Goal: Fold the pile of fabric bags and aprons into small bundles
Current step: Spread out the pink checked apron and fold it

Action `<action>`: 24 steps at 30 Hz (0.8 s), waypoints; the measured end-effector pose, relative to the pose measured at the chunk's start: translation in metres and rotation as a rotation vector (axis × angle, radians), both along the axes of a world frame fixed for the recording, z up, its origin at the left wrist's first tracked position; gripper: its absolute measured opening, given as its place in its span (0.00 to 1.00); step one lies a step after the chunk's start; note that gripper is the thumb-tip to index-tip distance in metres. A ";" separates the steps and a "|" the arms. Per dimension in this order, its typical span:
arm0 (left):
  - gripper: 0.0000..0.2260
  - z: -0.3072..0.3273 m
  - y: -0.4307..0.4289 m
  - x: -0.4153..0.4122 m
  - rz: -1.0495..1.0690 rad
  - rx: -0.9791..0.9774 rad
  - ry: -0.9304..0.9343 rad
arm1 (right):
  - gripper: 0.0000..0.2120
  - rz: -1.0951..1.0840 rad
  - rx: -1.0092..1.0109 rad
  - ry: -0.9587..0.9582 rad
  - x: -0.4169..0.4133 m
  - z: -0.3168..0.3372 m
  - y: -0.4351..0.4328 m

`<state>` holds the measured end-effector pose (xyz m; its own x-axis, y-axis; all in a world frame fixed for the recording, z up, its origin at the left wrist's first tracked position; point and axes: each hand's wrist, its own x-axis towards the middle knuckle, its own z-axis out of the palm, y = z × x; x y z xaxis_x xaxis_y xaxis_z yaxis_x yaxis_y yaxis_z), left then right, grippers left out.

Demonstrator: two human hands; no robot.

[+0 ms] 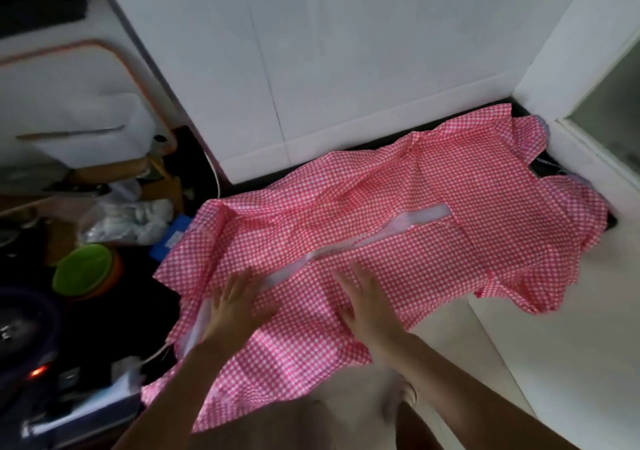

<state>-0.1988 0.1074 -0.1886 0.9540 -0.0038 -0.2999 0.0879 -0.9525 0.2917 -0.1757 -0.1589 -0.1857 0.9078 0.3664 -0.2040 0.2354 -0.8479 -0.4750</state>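
A pink-and-white checked apron (398,214) lies spread out and rumpled over a dark surface, reaching from the lower left up to the far right corner. A white strap (415,219) runs across its middle. My left hand (239,306) rests flat on the near part of the cloth, fingers spread. My right hand (369,302) presses flat on the fabric just to the right of it, fingers also apart. Neither hand grips the cloth. More fabric shows under the apron at the far right (540,169), mostly hidden.
A white cabinet (311,68) stands behind the apron. To the left are a green bowl (85,269), a clear plastic bag (128,221) and a blue box (173,238). Pale floor tiles (554,345) lie to the right, and a foot (401,397) is below.
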 end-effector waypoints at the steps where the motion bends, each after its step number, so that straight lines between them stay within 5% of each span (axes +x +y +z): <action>1: 0.40 0.002 0.006 -0.008 0.004 -0.083 -0.102 | 0.28 -0.003 0.017 -0.031 0.000 0.004 0.008; 5: 0.18 0.026 0.032 -0.019 0.481 -0.125 -0.580 | 0.27 0.060 -0.019 -0.028 0.003 0.007 0.034; 8: 0.37 0.047 0.045 -0.009 0.907 -0.253 -0.426 | 0.42 0.099 -0.138 0.108 -0.002 0.013 0.050; 10: 0.42 0.053 0.052 0.005 1.040 -0.380 -0.272 | 0.38 0.150 -0.139 0.025 -0.011 0.027 0.063; 12: 0.29 0.054 0.059 0.021 1.016 -0.499 -0.191 | 0.24 0.228 -0.060 -0.056 -0.025 0.039 0.081; 14: 0.11 0.061 0.070 0.031 0.859 -0.405 -0.158 | 0.18 0.387 0.004 -0.022 -0.043 0.045 0.097; 17: 0.11 0.082 0.100 0.052 0.757 -0.217 -0.266 | 0.28 0.618 -0.015 0.007 -0.067 0.022 0.109; 21: 0.19 0.111 0.130 0.080 0.903 -0.338 -0.408 | 0.53 0.706 -0.301 -0.114 -0.078 -0.017 0.100; 24: 0.32 0.103 0.124 0.076 0.815 -0.354 -0.316 | 0.48 0.616 -0.341 -0.229 -0.085 -0.026 0.102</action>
